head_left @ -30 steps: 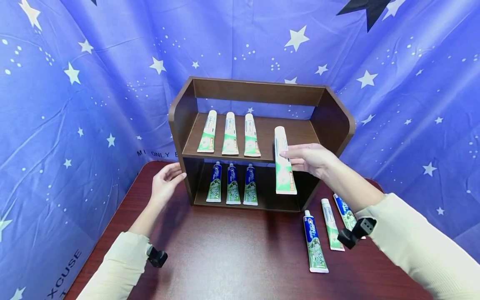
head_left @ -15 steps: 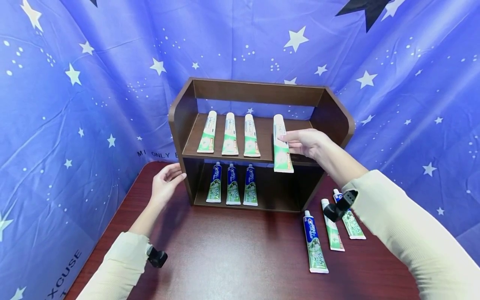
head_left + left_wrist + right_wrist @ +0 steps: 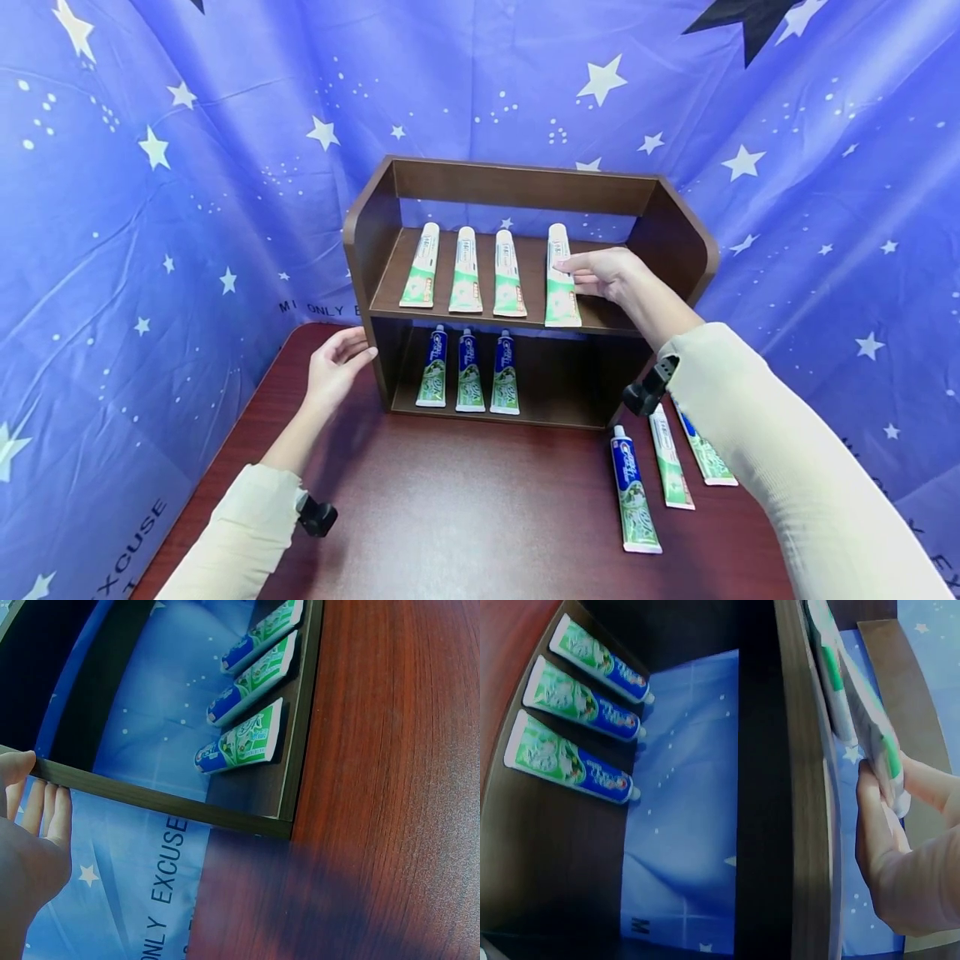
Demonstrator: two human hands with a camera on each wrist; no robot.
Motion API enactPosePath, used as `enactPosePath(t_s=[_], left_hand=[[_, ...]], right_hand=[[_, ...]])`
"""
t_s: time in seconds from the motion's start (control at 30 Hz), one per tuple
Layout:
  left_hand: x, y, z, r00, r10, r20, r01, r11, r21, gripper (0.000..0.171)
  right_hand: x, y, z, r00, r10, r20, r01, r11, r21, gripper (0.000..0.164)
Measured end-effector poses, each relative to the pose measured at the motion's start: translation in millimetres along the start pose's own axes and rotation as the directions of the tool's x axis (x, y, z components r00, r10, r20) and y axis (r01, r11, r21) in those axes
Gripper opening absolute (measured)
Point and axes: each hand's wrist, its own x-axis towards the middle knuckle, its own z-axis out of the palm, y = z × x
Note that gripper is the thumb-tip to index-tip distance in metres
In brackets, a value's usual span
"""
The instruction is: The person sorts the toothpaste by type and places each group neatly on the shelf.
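Note:
My right hand (image 3: pixel 611 273) pinches a white-and-green toothpaste tube (image 3: pixel 561 287) between thumb and fingers, over the right part of the upper shelf board. The tube's crimped end sticks out just past the board's front edge. In the right wrist view, this tube is seen edge-on, tilted to the board. Left of it, three similar white-and-green tubes (image 3: pixel 465 275) lie in a row on the upper board. My left hand (image 3: pixel 333 367) touches the left side panel of the brown shelf (image 3: pixel 375 242), thumb at its front edge and fingers, fairly straight, against the outer face (image 3: pixel 49 810).
Three blue-and-green toothpaste tubes (image 3: pixel 468 375) lie on the lower board's left and middle. On the reddish table (image 3: pixel 450 500), right of the shelf, are another blue-and-green tube (image 3: pixel 633 496), a white-and-green tube (image 3: pixel 670 462) and a further blue-and-green one (image 3: pixel 708 454). A starry curtain (image 3: pixel 487 83) hangs behind.
My right hand has carried the white-and-green toothpaste tube back and up, from in front of the shelf to over the upper board. My left hand has stayed at the side panel.

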Motion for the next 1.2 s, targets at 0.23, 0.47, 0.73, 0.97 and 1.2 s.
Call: enactPosePath(t_s=[0.23,0.47,0.73,0.97,1.2], left_hand=[[0.0,2.3,1.7,1.000,-0.013,0.010,0.014,1.000,-0.005,0.037],[-0.3,1.2,2.3,1.000,-0.020,0.004,0.020,1.000,-0.016,0.036],[-2.2,2.2,2.1,1.000,-0.008,0.007,0.008,1.000,-0.023,0.034],[-2.5,1.5,0.7,1.000,-0.016,0.005,0.016,1.000,-0.007,0.034],[-0.6,1.5,-1.0,1.000,-0.023,-0.001,0.023,1.000,-0.004,0.034]], right_hand=[[9.4,1.0,1.9,0.997,0.019,-0.069,-0.021,0.999,-0.033,0.037],[15.0,0.1,6.6,0.992,0.004,-0.129,-0.009,0.999,-0.043,0.069],[20.5,1.2,14.6,0.958,-0.043,-0.284,-0.015,0.979,-0.201,0.073],[22.5,2.8,20.8,0.930,-0.130,-0.343,-0.017,0.919,-0.394,0.052],[19.7,3.6,24.0,0.923,-0.183,-0.338,0.013,0.894,-0.449,0.044]])
